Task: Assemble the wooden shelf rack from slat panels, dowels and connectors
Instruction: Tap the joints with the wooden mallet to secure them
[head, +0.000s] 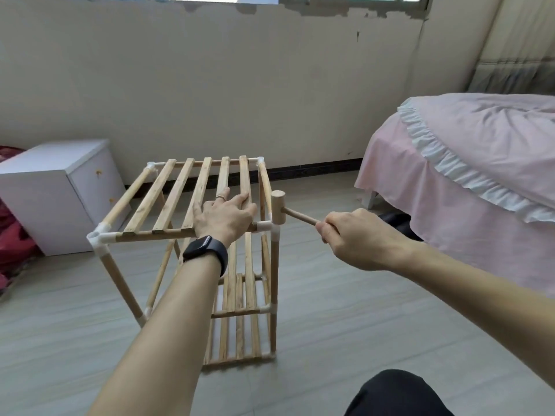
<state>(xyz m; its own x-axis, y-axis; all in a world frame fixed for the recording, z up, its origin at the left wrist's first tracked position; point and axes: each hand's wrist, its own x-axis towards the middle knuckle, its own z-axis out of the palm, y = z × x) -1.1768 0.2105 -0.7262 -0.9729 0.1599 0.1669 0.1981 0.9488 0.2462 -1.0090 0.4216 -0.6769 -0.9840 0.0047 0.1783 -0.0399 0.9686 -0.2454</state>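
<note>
Wooden shelf rack (176, 195) upright on floor (330, 325); three slat tiers, white connectors (97, 237); mallet (277, 208) beside near-right corner.

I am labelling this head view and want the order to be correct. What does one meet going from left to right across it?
white cabinet → left hand, flat on the shelf rack → mallet → right hand, gripping its handle → pink bed

pale wood rack (192, 196), pink bedspread (480, 151), black watch (207, 250)
</note>
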